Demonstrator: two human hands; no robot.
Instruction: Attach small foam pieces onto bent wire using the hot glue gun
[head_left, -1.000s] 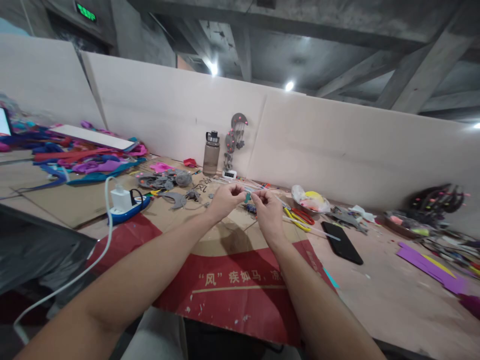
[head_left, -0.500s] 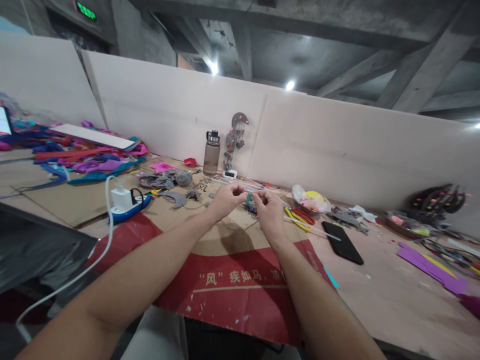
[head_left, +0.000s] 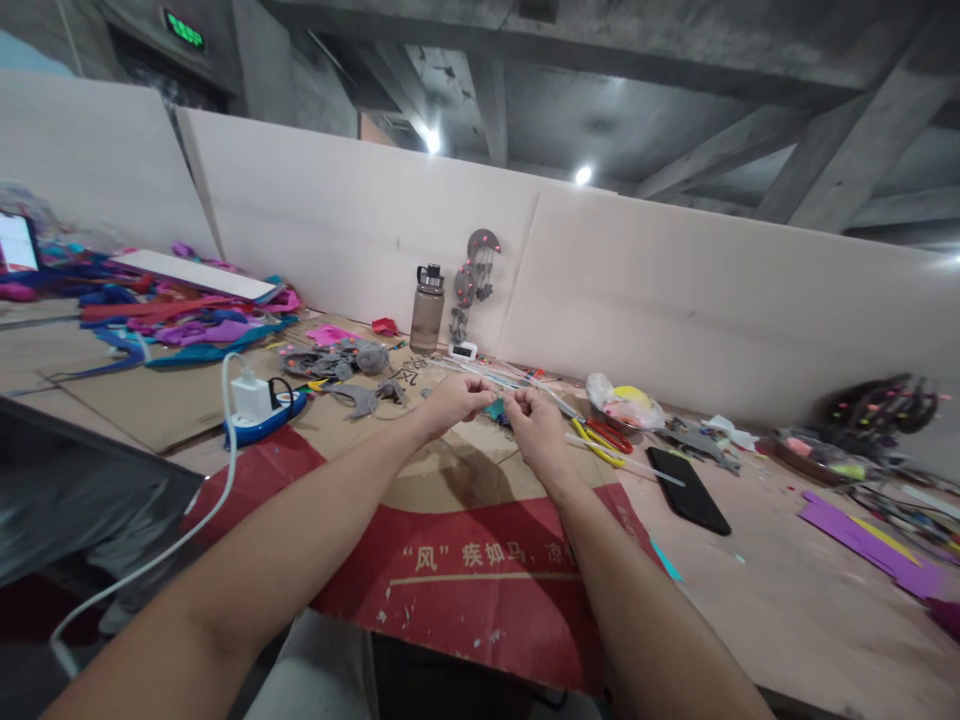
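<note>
Over the cardboard sheet (head_left: 472, 590), both hands are close together with pinched fingers. A small teal piece (head_left: 495, 408) shows between them, at the fingertips of my right hand (head_left: 534, 420). My left hand (head_left: 455, 402) is closed beside it, and what lies between its thumb and forefinger is too small to make out. Dark bits lie just below the fingertips. To the left are grey felt pieces (head_left: 360, 400). Yellow-handled scissors (head_left: 596, 443) and a red-handled tool (head_left: 611, 435) rest to the right of my right hand.
A bottle (head_left: 427, 312) and a small white clock (head_left: 462, 351) stand by the partition. A black phone (head_left: 688, 490) lies right, a blue power strip (head_left: 266, 422) left with its white cable hanging down. Colourful fabric strips (head_left: 195, 330) cover the far left; purple sheets (head_left: 870, 545) lie far right.
My hands remain close together, with slight finger movement. The teal piece sits a little lower and shows differently between the fingers. The whole view has shifted slightly.
</note>
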